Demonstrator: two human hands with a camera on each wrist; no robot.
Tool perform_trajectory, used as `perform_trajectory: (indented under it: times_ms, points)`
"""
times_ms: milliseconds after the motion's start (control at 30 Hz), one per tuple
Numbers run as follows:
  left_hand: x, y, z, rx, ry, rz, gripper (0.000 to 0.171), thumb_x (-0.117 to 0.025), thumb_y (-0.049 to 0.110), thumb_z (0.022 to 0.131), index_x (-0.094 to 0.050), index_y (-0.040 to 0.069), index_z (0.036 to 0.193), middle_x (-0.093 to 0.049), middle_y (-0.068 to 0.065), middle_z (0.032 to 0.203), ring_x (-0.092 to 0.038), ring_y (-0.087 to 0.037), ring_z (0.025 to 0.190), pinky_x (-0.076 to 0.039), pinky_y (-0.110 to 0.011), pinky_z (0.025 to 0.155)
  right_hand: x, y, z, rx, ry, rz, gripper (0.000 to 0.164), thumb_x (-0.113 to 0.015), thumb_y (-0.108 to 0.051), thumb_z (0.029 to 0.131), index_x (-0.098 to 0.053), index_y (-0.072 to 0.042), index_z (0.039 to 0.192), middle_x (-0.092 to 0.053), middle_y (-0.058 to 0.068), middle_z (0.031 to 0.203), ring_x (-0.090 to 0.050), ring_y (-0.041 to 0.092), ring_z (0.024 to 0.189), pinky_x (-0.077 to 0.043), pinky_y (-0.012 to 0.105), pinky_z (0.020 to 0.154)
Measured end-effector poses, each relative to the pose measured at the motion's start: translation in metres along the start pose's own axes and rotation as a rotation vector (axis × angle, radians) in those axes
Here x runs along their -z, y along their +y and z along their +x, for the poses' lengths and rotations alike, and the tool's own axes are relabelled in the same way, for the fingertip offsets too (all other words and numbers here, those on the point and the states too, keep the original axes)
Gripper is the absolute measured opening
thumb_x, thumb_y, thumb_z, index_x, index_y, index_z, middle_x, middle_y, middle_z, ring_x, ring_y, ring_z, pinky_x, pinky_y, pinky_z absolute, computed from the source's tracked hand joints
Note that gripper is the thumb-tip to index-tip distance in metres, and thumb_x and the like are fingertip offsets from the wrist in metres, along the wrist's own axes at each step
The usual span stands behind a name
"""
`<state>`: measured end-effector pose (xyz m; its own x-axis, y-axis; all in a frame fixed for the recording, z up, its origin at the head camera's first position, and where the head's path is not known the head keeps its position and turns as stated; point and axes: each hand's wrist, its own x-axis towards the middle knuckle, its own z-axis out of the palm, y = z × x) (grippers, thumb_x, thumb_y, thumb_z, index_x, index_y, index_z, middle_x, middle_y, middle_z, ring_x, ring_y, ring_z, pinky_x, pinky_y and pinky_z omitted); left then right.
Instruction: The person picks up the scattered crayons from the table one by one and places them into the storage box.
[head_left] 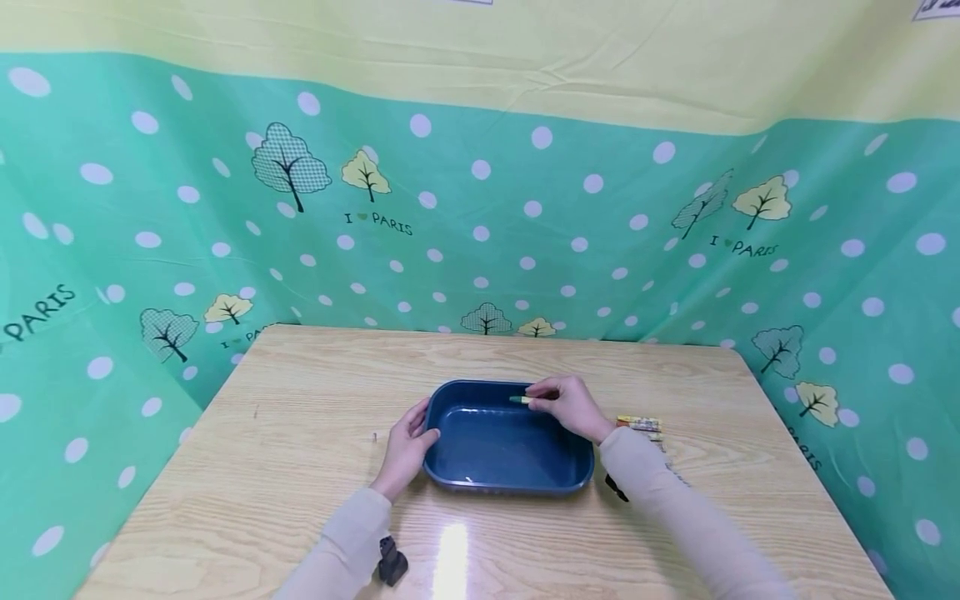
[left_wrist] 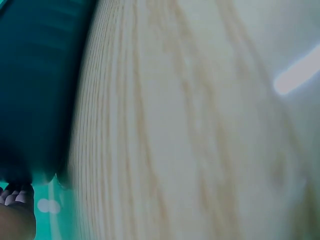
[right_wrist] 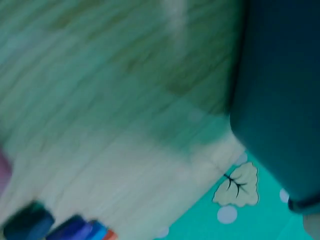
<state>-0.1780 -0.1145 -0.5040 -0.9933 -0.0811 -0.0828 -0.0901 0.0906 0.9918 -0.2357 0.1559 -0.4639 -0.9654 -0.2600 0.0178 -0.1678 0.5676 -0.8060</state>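
Observation:
A dark blue rectangular basin [head_left: 504, 450] with rounded corners sits on the table. My left hand [head_left: 405, 446] grips its left end, thumb over the rim and fingers along the outer wall. In the left wrist view the basin's outer wall [left_wrist: 40, 90] fills the upper left, with part of the left hand [left_wrist: 17, 210] below it. Over the basin's far right part, my right hand [head_left: 570, 406] pinches a green crayon [head_left: 519, 399] with a pale wrapper, its green tip pointing left. The right wrist view has the basin's side [right_wrist: 280, 100] but not the crayon.
Several crayons [head_left: 639, 423] lie in a row right of the basin, partly hidden by the right sleeve [head_left: 652, 475]. Their coloured ends [right_wrist: 70, 230] show blurred in the right wrist view. A green polka-dot curtain [head_left: 480, 217] hangs behind the wooden table [head_left: 315, 417].

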Motion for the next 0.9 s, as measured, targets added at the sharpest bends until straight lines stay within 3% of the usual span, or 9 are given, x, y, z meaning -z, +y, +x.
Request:
perform_trajectory:
  times_ms: [167,333,633,900]
  points:
    - [-0.001,0.0,0.001,0.008,-0.002,-0.003,0.056,-0.053,-0.003,0.083,-0.039,0.002,0.137,-0.041,-0.025,0.138,-0.04,-0.036,0.128,-0.037,-0.042,0.105,-0.014,0.0,0.001,-0.01,0.011,0.012,0.019,-0.07,-0.008,0.077,-0.072,-0.011,0.096,-0.07,0.003,0.094,-0.064,0.011,0.081,-0.056,0.024,0.069]
    - [-0.001,0.0,0.0,-0.003,-0.017,-0.016,0.056,-0.052,-0.005,0.083,-0.037,0.0,0.138,-0.04,-0.026,0.138,-0.04,-0.037,0.128,-0.036,-0.044,0.106,-0.023,0.002,0.002,-0.073,0.016,0.01,0.02,-0.071,-0.01,0.076,-0.072,-0.011,0.096,-0.07,0.0,0.089,-0.064,0.01,0.08,-0.056,0.025,0.07]
    - [0.0,0.005,-0.004,-0.006,-0.024,-0.036,0.056,-0.052,-0.005,0.084,-0.035,-0.001,0.138,-0.037,-0.026,0.14,-0.037,-0.038,0.129,-0.035,-0.045,0.107,-0.027,0.006,0.005,-0.124,-0.096,-0.053,0.017,-0.073,-0.004,0.073,-0.072,-0.007,0.089,-0.07,0.002,0.081,-0.065,0.011,0.074,-0.056,0.026,0.067]
    - [-0.001,-0.001,0.0,0.0,-0.002,-0.028,0.057,-0.053,-0.004,0.083,-0.038,0.002,0.138,-0.039,-0.023,0.14,-0.039,-0.035,0.129,-0.036,-0.044,0.106,-0.028,0.008,0.006,-0.114,-0.079,-0.108,0.016,-0.072,-0.001,0.073,-0.071,-0.008,0.088,-0.069,0.001,0.081,-0.064,0.01,0.075,-0.055,0.026,0.067]
